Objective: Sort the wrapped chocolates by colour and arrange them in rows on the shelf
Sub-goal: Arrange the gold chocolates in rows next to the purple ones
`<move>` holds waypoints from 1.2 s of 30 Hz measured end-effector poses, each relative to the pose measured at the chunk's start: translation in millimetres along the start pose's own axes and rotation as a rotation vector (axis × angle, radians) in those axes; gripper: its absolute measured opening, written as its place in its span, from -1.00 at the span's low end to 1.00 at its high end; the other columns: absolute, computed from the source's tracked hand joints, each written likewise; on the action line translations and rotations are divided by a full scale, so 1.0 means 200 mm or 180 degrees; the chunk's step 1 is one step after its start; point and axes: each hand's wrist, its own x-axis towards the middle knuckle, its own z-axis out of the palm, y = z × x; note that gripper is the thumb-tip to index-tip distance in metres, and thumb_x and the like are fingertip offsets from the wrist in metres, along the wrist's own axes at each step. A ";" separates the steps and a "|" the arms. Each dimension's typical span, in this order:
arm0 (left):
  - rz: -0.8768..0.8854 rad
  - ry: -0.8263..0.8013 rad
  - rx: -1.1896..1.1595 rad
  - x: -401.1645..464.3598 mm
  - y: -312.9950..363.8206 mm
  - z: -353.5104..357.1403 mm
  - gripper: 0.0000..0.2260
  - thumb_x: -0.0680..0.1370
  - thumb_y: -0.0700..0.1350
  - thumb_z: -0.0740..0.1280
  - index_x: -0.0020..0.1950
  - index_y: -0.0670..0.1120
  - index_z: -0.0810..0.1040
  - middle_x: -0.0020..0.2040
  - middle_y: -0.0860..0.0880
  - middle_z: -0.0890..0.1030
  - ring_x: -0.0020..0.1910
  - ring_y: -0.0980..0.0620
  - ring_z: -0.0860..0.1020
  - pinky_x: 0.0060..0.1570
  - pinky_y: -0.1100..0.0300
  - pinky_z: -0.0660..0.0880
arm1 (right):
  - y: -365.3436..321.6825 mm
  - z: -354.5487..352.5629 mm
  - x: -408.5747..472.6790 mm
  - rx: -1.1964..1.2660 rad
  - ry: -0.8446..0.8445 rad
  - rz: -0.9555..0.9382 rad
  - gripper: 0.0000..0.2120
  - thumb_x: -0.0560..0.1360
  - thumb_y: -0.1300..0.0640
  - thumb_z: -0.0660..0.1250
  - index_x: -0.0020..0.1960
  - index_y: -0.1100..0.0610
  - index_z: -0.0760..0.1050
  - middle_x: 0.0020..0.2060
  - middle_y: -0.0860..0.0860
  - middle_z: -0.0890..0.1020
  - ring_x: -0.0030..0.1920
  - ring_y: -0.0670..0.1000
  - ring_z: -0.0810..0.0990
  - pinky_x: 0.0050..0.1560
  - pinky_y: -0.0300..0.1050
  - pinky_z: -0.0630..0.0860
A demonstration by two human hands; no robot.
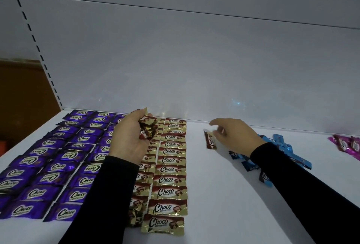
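Purple-wrapped chocolates (58, 165) lie in several rows on the left of the white shelf (224, 195). Beside them run rows of gold-and-brown chocolates (170, 177). My left hand (128, 138) hovers over the gold rows and grips a bunch of gold-and-brown chocolates (148, 128). My right hand (233, 132) is out over the shelf's middle, and its fingertips pinch the end of one gold-and-brown chocolate (210, 140) that lies alone on the shelf. A loose heap of blue chocolates (288, 150) lies partly under my right forearm. Pink chocolates (346, 144) lie at the far right.
The shelf's white back panel (194, 58) rises right behind the rows. A slotted upright (39, 48) runs along the left, with a brown surface (23, 97) beyond it. Bare shelf shows between the gold rows and the blue heap.
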 end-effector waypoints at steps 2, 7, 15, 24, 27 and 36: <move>0.0005 0.0000 0.0017 0.00 0.00 0.00 -0.90 0.60 -0.22 0.32 -0.12 -0.13 0.53 -0.16 -0.08 0.60 -0.16 0.01 0.57 -0.21 0.13 0.50 | 0.02 -0.02 0.00 -0.0377 -0.0594 -0.0429 -0.51 0.57 0.26 0.17 0.46 -0.05 0.38 0.42 -0.06 0.40 0.35 -0.01 0.42 0.28 -0.24 0.31; -0.0009 0.0021 0.0022 0.00 0.00 0.01 -0.92 0.60 -0.22 0.32 -0.09 -0.14 0.52 -0.15 -0.09 0.60 -0.19 0.01 0.58 -0.30 0.14 0.49 | 0.01 0.02 0.03 -0.0196 -0.0572 -0.0682 -0.72 0.64 0.10 0.19 0.27 0.00 0.57 0.19 -0.06 0.59 0.25 -0.08 0.47 0.28 -0.25 0.35; 0.0011 0.0018 -0.0026 0.00 0.00 0.00 -0.92 0.60 -0.23 0.32 -0.10 -0.14 0.53 -0.15 -0.09 0.61 -0.17 0.00 0.58 -0.24 0.14 0.50 | -0.03 0.11 0.09 -0.0145 0.0111 -0.0239 -0.80 0.59 0.04 0.23 -0.12 0.07 0.57 -0.15 0.04 0.51 -0.04 0.10 0.52 -0.13 -0.07 0.40; -0.0016 0.0012 -0.0005 0.01 0.00 -0.01 -0.93 0.60 -0.22 0.32 -0.08 -0.14 0.53 -0.12 -0.09 0.61 -0.17 0.00 0.59 -0.27 0.13 0.49 | -0.10 0.19 -0.03 -0.0311 -0.0202 -0.0504 -0.76 0.63 -0.18 -0.04 -0.07 -0.07 0.25 0.02 -0.09 0.38 0.04 0.00 0.38 0.12 0.03 0.39; -0.0005 0.0004 -0.0028 0.01 0.00 -0.01 -0.90 0.61 -0.22 0.32 -0.11 -0.14 0.53 -0.15 -0.09 0.61 -0.17 0.01 0.58 -0.25 0.13 0.48 | -0.12 0.20 0.03 -0.0326 -0.0222 -0.0468 -0.64 0.58 -0.27 -0.16 -0.06 -0.06 0.26 0.05 -0.09 0.38 0.12 0.03 0.41 0.17 0.04 0.38; 0.0029 0.0018 0.0059 0.03 0.00 -0.01 -0.90 0.60 -0.20 0.34 -0.12 -0.14 0.55 -0.13 -0.10 0.62 -0.11 -0.02 0.58 -0.23 0.10 0.47 | -0.16 0.21 0.09 -0.0245 -0.0252 -0.0290 -0.59 0.65 -0.18 -0.03 0.16 0.08 0.42 0.30 0.03 0.42 0.30 0.08 0.37 0.30 0.02 0.33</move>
